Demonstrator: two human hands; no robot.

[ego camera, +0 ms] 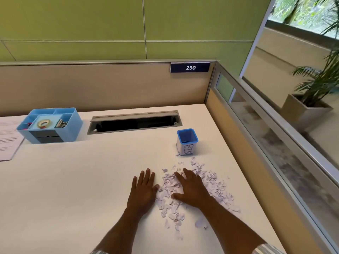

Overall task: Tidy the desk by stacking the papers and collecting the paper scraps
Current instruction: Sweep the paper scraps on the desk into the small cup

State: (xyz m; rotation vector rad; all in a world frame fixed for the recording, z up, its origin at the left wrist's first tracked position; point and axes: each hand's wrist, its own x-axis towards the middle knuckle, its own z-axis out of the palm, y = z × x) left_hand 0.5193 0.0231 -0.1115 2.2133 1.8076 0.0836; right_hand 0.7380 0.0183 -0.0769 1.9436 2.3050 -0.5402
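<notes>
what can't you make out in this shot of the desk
Head view only.
Printed white paper sheets: cut off by the left edge; text too small to read.
Inside of the blue-rimmed white cup marked BIN: shadowed by its own walls.
Torn pale paper scraps: some hidden under the right hand.
Light blue plastic desk organiser: items in side compartments too small to name.

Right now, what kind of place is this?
Probably an office cubicle: the dark blue number plate on the beige partition, the light blue plastic desk organiser, the grey cable slot in the white desk.
</notes>
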